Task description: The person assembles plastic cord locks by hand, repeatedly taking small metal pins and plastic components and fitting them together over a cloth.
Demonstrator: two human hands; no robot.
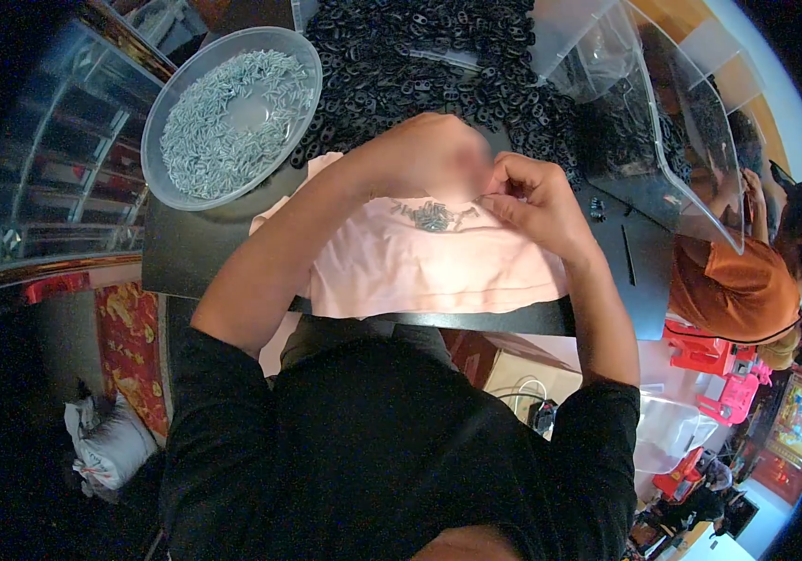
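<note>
Both hands meet over a pink cloth [419,266] spread on the black table [186,248]. The left hand [424,154] is curled into a loose fist, blurred, so I cannot tell whether it holds anything. The right hand [536,201] has its fingertips pinched narrowly together at a very small thing, too tiny to make out, right where the two hands touch.

Just below that pinch, on the cloth, lies a little heap of small silvery metal pieces [433,215]. Beyond the hands, on the far side, a wide spread of black plastic parts [419,56] covers the table. Off to the left of the left hand sits a round clear bowl [162,107] filled with more silvery pieces, touching the edge of the black heap. To the right of the right hand a clear plastic bin [672,122] leans tilted over the table, with a thin dark stick [627,254] lying flat near it.

Further right, well apart from the hands, another person in an orange shirt [733,285] sits at the table's end. Red plastic stools [714,369] stand on the floor beneath that side.
</note>
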